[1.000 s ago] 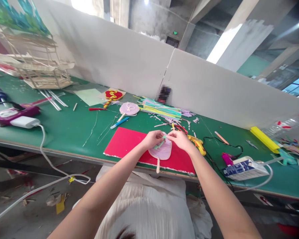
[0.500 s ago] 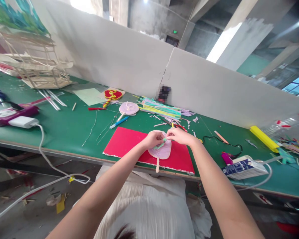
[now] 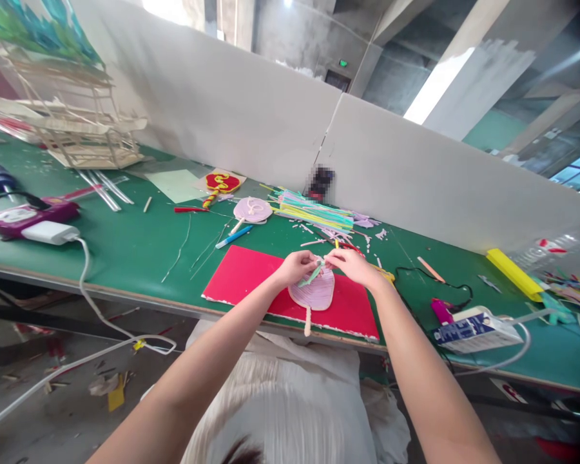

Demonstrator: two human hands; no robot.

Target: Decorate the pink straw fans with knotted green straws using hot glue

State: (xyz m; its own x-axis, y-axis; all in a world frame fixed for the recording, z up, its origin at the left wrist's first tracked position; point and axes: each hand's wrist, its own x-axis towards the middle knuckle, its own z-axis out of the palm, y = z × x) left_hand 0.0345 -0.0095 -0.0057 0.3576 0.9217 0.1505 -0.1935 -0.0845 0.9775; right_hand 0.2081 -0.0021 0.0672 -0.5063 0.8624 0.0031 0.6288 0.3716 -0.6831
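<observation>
A small pale pink fan point(image 3: 315, 294) with a wooden stick handle lies on a red mat point(image 3: 251, 278) on the green table point(image 3: 125, 245). My left hand point(image 3: 296, 266) and my right hand point(image 3: 350, 265) meet above the fan's top edge. Both pinch a thin green strip point(image 3: 313, 274), which slants down across the fan. My fingertips hide the strip's upper end.
Behind the mat lie a second pink fan point(image 3: 252, 209), a red and yellow fan point(image 3: 221, 183), a blue pen point(image 3: 232, 237) and a heap of coloured strips point(image 3: 314, 212). A white power strip point(image 3: 476, 330) sits right, a charger block with its cable point(image 3: 49, 232) left, a wooden model point(image 3: 72, 132) far left.
The view has shifted slightly. My hands stay above the fan; the fingers have worked the green strip a little, with my right hand shifting slightly between frames.
</observation>
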